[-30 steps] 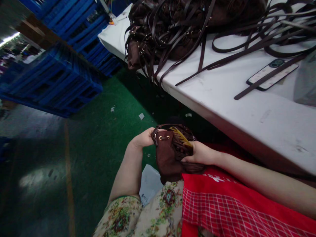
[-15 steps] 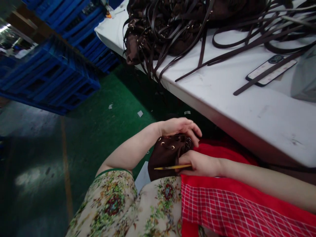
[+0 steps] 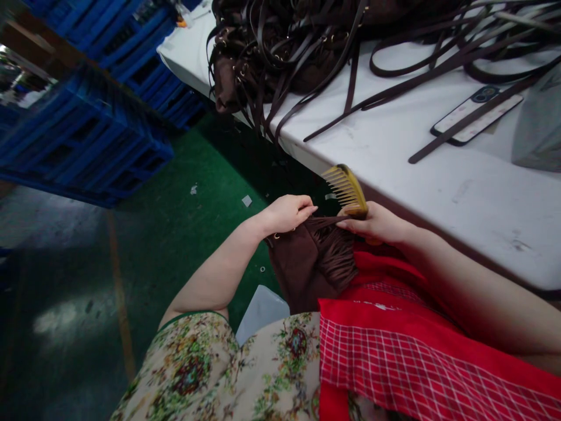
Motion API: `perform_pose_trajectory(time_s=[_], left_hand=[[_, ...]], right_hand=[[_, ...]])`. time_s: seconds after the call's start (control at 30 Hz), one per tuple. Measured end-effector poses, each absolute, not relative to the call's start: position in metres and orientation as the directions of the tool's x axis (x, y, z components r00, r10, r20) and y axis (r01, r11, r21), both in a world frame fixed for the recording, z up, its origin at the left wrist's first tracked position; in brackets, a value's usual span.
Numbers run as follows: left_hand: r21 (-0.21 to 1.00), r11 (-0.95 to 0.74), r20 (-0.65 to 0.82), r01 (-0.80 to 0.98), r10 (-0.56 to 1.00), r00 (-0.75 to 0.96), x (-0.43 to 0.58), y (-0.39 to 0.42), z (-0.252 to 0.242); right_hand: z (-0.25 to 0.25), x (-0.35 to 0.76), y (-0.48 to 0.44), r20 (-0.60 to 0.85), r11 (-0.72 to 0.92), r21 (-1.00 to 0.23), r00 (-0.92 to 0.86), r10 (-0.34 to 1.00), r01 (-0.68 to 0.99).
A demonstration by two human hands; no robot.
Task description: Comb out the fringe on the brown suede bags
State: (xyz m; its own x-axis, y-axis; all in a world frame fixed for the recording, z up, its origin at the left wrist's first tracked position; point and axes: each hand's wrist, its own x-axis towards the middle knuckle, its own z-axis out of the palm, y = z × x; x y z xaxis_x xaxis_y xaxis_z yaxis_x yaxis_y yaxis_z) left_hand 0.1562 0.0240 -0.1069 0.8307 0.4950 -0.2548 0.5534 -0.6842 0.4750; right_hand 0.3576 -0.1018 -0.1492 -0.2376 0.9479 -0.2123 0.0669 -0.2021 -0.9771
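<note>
A dark brown fringed bag with gold eyelets hangs over my lap, its fringe on the right side. My left hand is closed on the bag's top edge, fingers pinched together. In my right hand is a yellowish wide-toothed comb, its teeth pointing up and left. The thumb and fingers of that hand also pinch some fringe strands, which stretch taut between my two hands. The bag's lower end is hidden behind my clothes.
A white table stands ahead and right, with a pile of brown bags, long straps and a phone. Blue pallets stand at left on the green floor. A red apron covers my lap.
My right hand has moved up from the bag's lower front to its top right, turning the comb teeth upward. My left hand has closed on the bag's edge, and fringe is now drawn out.
</note>
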Motion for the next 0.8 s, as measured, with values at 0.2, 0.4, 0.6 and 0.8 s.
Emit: perform_pose_trajectory(time_s=[0.2,0.4,0.6,0.8], left_hand=[[0.701,-0.56,0.152,0.441,0.722,0.675,0.141,0.014,-0.108],[0.968,-0.132,0.0,0.211,0.846,0.533,0.124,-0.007,-0.155],[0.944,-0.211,0.014,0.254,0.794,0.607,0.109,-0.013,-0.153],[0.965,-0.213,0.026,0.151,0.652,0.757,0.119,-0.012,-0.114]], right_hand=[[-0.107,0.317,-0.139,-0.12,-0.033,-0.975,-0.394,0.911,0.22],[-0.104,0.286,-0.164,0.078,0.373,-0.767,-0.501,0.862,0.523],[-0.125,0.342,-0.12,0.183,0.202,-0.827,-0.088,0.979,0.524],[-0.13,0.354,-0.072,0.196,0.267,-0.894,-0.221,0.955,0.36]])
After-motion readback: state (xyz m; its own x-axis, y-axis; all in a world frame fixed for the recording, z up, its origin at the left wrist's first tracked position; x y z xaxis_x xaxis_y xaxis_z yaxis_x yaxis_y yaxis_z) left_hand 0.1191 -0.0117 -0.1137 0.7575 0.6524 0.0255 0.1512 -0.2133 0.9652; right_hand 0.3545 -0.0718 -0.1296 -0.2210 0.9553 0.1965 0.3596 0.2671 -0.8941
